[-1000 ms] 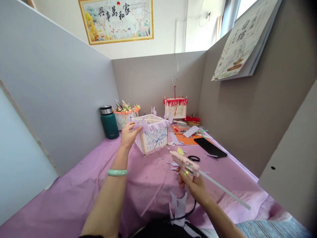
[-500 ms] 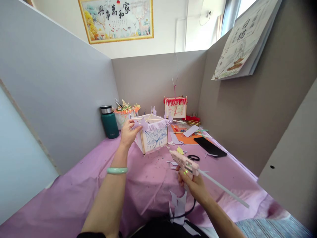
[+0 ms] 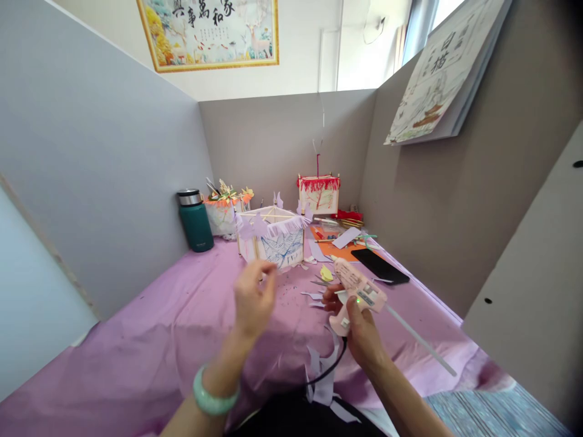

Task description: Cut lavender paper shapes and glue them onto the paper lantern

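The right hand (image 3: 363,332) grips the glue gun (image 3: 359,283); the left hand (image 3: 254,298), blurred, is curled, whether pinching anything I cannot tell. The purple lantern (image 3: 283,247) stands just beyond it; cloth (image 3: 182,303) spreads left to the partition (image 3: 113,170).

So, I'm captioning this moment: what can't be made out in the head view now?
All in the head view:
Left hand: blurred; whether it holds anything is unclear.
Near lantern: lower front corner hidden behind that hand.
Cord: far end lost against black clothing.
Wall picture: top cut off by the frame's upper edge.
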`<state>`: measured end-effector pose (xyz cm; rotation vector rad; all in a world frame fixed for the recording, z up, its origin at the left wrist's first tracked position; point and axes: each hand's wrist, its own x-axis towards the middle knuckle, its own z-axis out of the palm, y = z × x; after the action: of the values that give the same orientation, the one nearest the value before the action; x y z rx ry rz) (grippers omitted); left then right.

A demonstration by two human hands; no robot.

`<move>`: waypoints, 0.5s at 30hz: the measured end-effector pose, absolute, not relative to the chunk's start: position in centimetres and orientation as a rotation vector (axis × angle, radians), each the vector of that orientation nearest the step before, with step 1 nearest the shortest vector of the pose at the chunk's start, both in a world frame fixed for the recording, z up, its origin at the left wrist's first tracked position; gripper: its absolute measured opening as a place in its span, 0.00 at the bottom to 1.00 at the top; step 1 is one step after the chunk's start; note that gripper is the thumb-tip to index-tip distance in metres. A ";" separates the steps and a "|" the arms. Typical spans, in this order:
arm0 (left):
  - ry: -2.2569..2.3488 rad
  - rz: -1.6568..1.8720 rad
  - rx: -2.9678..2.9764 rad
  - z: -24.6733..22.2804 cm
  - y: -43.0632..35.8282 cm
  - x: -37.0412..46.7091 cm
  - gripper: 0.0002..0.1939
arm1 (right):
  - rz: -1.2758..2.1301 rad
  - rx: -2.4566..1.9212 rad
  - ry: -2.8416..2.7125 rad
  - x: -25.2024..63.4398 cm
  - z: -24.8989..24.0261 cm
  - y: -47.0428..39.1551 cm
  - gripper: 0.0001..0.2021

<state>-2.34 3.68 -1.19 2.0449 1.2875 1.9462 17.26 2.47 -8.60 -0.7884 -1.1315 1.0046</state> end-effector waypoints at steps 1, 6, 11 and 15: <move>1.176 1.652 2.100 -2.2 2.3 -1.1 0.07 | 0.983 -0.788 -1.134 17.0 -8.4 2.3 0.22; 0.887 1.076 1.807 -5.6 -1.0 2.5 0.16 | 1.035 -0.806 -1.153 14.7 -6.5 1.0 0.23; 0.909 1.232 1.714 -6.3 -1.2 -0.7 0.15 | 1.146 -0.833 -1.540 11.8 -4.8 0.4 0.25; 1.230 1.501 1.605 -5.5 -1.2 -7.8 0.16 | 0.903 -0.863 -1.819 11.8 -5.0 0.5 0.20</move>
<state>-7.79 -1.24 -5.45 1.6048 1.2297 1.5015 11.79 0.52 -4.98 -0.8630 -1.8187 0.9031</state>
